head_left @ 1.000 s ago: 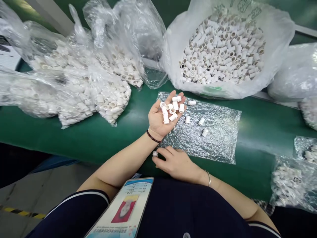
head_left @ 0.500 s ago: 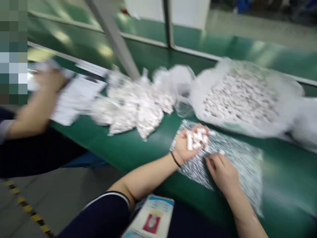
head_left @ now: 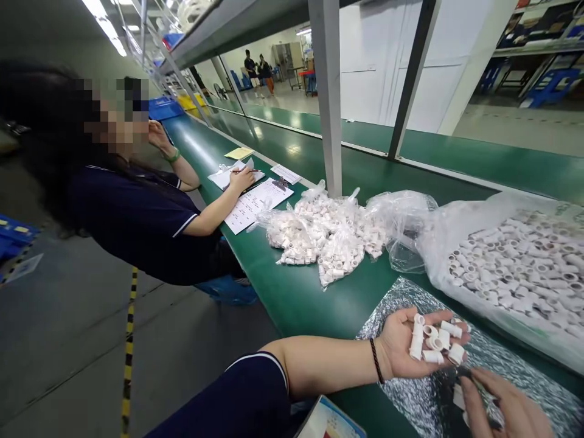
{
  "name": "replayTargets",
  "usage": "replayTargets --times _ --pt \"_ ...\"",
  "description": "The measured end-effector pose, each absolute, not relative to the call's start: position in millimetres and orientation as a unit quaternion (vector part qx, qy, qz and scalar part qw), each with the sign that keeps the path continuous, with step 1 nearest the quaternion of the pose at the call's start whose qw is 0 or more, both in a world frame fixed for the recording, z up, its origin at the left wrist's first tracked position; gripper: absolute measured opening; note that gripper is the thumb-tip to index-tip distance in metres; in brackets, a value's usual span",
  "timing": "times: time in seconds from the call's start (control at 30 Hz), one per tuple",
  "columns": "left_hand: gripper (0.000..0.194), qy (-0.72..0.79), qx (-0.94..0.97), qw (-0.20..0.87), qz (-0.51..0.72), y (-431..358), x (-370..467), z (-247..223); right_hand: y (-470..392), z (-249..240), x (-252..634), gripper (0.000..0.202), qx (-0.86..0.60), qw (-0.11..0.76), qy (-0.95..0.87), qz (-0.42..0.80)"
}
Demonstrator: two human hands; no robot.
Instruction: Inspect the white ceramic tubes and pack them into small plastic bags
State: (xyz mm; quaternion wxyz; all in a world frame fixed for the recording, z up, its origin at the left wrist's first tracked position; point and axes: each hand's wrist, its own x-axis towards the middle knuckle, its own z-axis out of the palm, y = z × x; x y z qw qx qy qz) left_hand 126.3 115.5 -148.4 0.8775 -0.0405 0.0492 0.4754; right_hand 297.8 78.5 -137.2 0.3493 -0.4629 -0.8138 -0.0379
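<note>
My left hand (head_left: 401,344) is palm up with its fingers spread, cradling several short white plastic tube pieces (head_left: 435,342). One piece is longer than the rest. Just below its fingertips, at the lower right, is my right hand (head_left: 506,404) with its fingers bent. Something dark and partly hidden lies by its fingertips; I cannot make out what it is. Beneath both hands a crinkled silvery sheet (head_left: 392,301) covers part of the green table. A large open clear bag (head_left: 438,249) full of the same white tube pieces (head_left: 524,261) lies beyond my hands.
Several smaller filled clear bags (head_left: 340,258) are heaped left of the large bag. A co-worker (head_left: 137,207) sits at the left, a hand with a pen over papers (head_left: 255,207) on the green table (head_left: 255,261). A grey post (head_left: 327,97) rises behind the bags.
The view has swung left and up, so the co-worker and the room show more. My hands appear lower and further right. The left still holds the tube pieces.
</note>
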Motion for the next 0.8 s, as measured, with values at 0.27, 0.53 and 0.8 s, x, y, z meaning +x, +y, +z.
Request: replayTargets --times 0.27,0.53,0.8 --pt "0.053 0.122 -0.082 0.877 0.457 109 125 -119 75 -116 276 0.033 -0.48 0.432 -0.756 0.106" --pt "0.064 0.167 -0.062 0.889 0.421 105 129 -117 64 -131 280 0.058 -0.529 0.414 -0.706 0.222" --pt "0.063 0.174 -0.038 0.915 0.363 106 129 -126 66 -128 290 0.057 -0.519 0.369 -0.74 0.219"
